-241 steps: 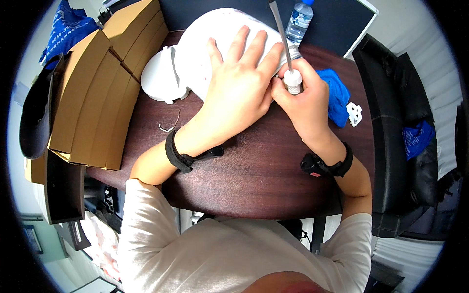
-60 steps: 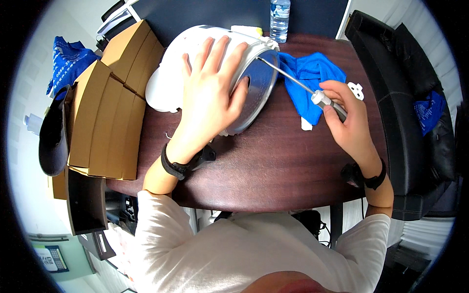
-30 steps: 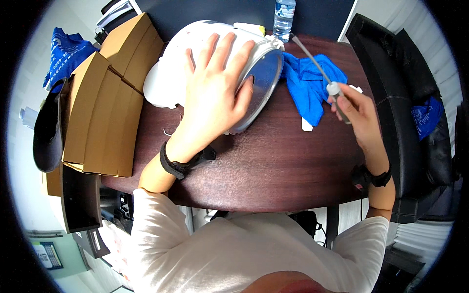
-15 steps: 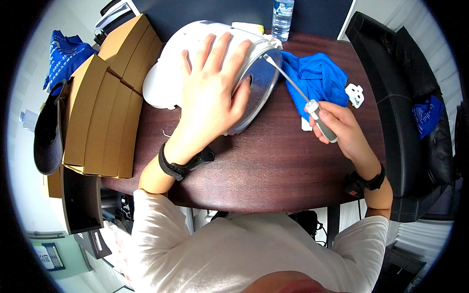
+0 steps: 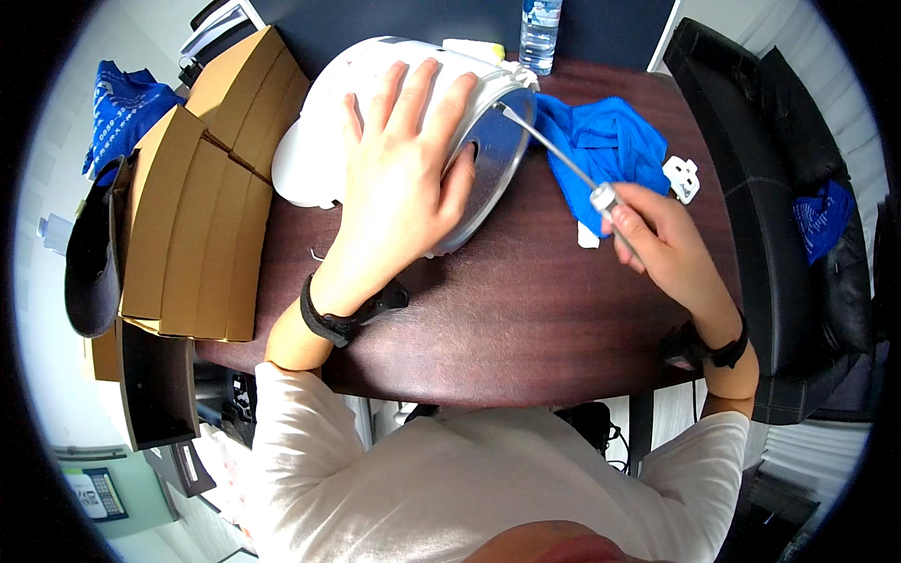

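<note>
Hiding parts of the white device [image 5: 324, 122] and screwdriver [image 5: 604, 197] are the hands [image 5: 402, 178].

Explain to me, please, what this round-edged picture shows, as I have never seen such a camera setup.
There is no machine arm here, just one person's bare hands. A wide fisheye camera on the head looks down, so straight edges bend and picture left is the person's left.

The left hand lies spread on a rounded white housing. The right hand holds a grey-handled metal screwdriver, its tip at the housing's rim; whether it touches is hard to tell.

On the dark reddish-brown table also lie a crumpled blue cloth and a small white piece with holes. A clear plastic bottle stands behind, brown cardboard boxes at left.
</note>
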A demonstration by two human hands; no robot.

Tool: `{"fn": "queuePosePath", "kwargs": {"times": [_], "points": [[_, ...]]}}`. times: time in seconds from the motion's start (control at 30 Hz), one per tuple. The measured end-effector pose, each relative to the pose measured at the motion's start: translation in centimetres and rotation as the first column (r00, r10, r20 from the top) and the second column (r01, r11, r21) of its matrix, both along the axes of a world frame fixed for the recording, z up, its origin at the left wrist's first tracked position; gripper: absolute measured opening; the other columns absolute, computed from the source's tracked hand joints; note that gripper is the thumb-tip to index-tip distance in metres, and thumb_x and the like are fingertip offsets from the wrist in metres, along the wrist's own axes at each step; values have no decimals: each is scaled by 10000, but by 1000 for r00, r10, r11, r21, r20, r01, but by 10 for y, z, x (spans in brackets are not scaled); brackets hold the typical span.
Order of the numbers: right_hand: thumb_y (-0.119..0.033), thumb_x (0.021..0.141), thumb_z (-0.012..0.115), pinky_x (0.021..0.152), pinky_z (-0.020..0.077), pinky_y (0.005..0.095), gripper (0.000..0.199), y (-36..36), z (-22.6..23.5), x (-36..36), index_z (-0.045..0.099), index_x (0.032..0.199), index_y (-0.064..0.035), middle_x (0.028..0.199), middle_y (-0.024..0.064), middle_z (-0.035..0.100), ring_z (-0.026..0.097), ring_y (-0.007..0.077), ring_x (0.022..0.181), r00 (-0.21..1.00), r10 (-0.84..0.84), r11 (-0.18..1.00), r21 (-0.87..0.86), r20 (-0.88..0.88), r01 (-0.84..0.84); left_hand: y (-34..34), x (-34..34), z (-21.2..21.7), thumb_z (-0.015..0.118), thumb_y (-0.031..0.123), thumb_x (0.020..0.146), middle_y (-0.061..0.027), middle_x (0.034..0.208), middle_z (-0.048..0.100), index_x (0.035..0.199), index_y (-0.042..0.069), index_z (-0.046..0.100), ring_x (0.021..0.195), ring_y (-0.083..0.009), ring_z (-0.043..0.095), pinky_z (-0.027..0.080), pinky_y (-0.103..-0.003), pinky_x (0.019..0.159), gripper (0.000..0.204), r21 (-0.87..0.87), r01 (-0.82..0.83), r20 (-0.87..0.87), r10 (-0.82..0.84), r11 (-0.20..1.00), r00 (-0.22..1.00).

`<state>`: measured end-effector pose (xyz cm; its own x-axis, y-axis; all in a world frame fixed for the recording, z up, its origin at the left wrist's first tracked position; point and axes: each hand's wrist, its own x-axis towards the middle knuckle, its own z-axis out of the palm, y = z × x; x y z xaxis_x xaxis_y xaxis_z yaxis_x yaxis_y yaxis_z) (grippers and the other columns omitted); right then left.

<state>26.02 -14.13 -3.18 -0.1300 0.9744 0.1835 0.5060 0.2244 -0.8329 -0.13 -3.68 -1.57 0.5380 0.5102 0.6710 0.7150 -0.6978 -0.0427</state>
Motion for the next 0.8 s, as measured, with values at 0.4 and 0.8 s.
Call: {"fn": "queuePosePath", "kwargs": {"times": [0.4,0.8], "points": [[-138,862,706,729,501,334,354,15,6,19,620,1199,-69,1043,85,625,614,248,859,720,-475,726,688,506,-5,-2,0,3,642,187,828,-216,1428,454,1402,130,486,1374,-423,371,261,-706,1063,598,-14,-16,-29,16,1000,999],[-251,1034,526,515,367,194,291,3,-12,10,643,1109,4,721,-16,557,468,25,597,976,-9,982,-184,-217,-32,-1,0,0,641,191,825,-209,1421,463,1402,132,491,1367,-412,388,262,-695,1059,599,3,-19,-22,19,1000,1000]]}}
